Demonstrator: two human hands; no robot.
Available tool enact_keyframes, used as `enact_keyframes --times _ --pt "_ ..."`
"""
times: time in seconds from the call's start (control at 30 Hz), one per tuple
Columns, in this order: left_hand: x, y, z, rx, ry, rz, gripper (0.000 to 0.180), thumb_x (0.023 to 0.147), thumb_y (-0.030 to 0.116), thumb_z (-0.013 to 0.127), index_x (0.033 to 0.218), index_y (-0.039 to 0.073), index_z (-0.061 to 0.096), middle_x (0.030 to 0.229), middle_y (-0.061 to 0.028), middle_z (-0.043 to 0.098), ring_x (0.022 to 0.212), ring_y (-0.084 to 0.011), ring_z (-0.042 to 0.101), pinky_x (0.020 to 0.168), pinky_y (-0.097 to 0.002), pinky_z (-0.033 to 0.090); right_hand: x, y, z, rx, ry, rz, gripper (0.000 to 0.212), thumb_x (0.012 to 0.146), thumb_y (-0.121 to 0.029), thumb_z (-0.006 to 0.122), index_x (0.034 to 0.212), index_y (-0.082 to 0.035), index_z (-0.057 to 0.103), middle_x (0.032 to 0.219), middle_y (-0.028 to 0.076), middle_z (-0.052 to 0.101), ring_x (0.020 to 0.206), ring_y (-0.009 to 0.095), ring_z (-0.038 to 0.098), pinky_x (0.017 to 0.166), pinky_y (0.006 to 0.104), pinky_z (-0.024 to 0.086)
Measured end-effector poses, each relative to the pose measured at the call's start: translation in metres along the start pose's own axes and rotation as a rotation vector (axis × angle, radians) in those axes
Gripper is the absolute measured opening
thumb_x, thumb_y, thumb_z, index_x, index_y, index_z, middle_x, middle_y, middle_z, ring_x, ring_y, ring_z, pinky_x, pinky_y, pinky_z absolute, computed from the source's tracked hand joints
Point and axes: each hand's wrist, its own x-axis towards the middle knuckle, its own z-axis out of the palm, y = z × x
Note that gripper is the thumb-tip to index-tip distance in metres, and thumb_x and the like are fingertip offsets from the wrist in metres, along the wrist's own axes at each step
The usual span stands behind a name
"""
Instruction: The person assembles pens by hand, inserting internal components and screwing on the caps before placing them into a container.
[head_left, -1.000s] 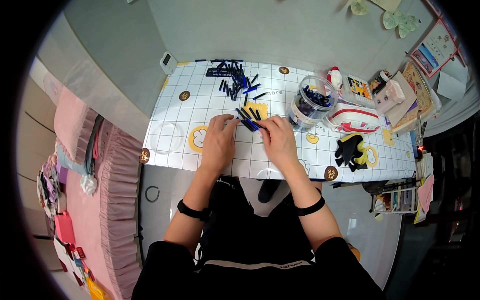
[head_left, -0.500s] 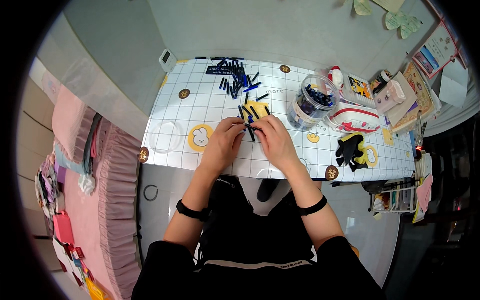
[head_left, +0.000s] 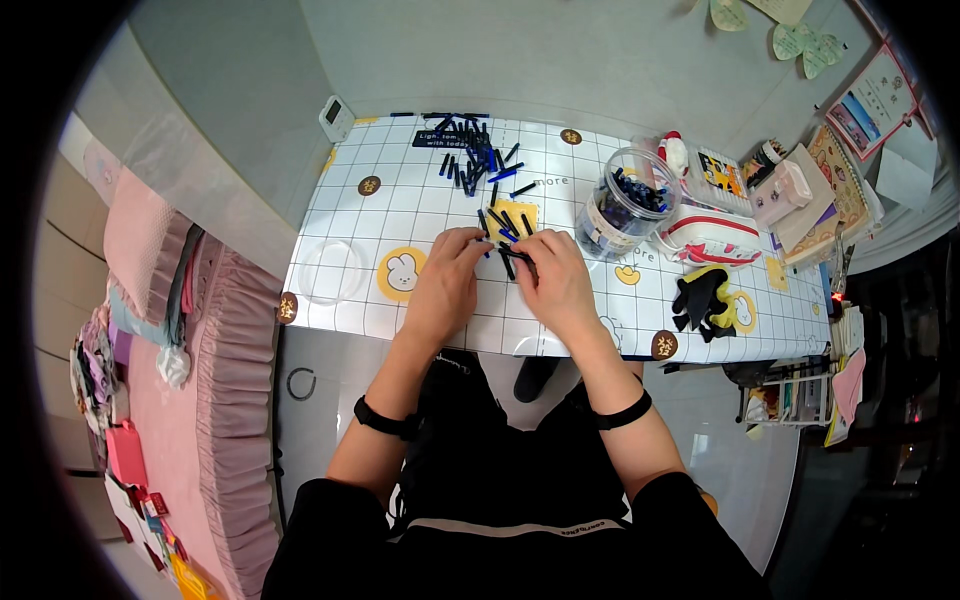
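Observation:
My right hand (head_left: 556, 280) is closed, its thumb and fingertips pinching a small dark tube (head_left: 514, 254) that looks like an ink cartridge. Close beside it, my left hand (head_left: 447, 280) has its fingers bent and drawn together; what they hold, if anything, is too small to make out. Several loose ink cartridges (head_left: 503, 222) lie just beyond my fingertips, partly over a yellow printed square. Farther back on the table spreads a larger heap of black and blue ink cartridges (head_left: 470, 165).
Right of my hands stands a clear plastic jar (head_left: 603, 232) with many cartridges inside. Beyond it are a white and red pouch (head_left: 712, 238), a black and yellow cloth item (head_left: 704, 303) and stacked notebooks (head_left: 840, 190). A round clear lid (head_left: 332, 273) lies at the left on the gridded tablecloth (head_left: 345, 215).
My fingertips have moved slightly apart, and the pinched cartridge has shifted right with my right hand. Some loose cartridges by my fingers have shifted a little.

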Motion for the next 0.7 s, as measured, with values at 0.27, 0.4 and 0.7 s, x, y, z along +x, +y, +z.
enact_keyframes --times 0.27,0.4,0.7 --pt "0.0 -0.004 -0.001 0.05 0.057 -0.002 0.013 0.064 -0.006 0.051 0.075 0.001 0.054 0.076 -0.0073 0.052 0.078 -0.0244 0.046 0.067 -0.0307 0.04 0.002 0.0 0.001 0.02 0.022 0.012 0.011 0.067 0.001 0.053 0.077 -0.002 0.051 0.076 0.007 0.046 0.073 0.024 0.045 0.066 0.0319 0.038" --pt "0.001 -0.003 -0.009 0.059 -0.02 -0.002 0.01 0.064 -0.004 0.052 0.072 0.001 0.054 0.074 -0.0063 0.052 0.074 -0.0237 0.047 0.066 -0.0307 0.04 0.002 0.002 0.003 0.069 0.052 0.041 0.013 0.068 0.001 0.052 0.081 -0.002 0.049 0.079 0.009 0.044 0.074 0.025 0.045 0.066 0.0329 0.038" --pt "0.009 -0.004 -0.023 -0.001 -0.198 0.167 0.01 0.061 -0.004 0.053 0.069 0.003 0.053 0.083 -0.0067 0.052 0.085 -0.0246 0.048 0.072 -0.0304 0.04 0.004 0.0 0.005 0.084 0.053 0.053 0.013 0.07 0.001 0.05 0.082 -0.002 0.047 0.08 0.009 0.044 0.075 0.026 0.045 0.065 0.0332 0.038"
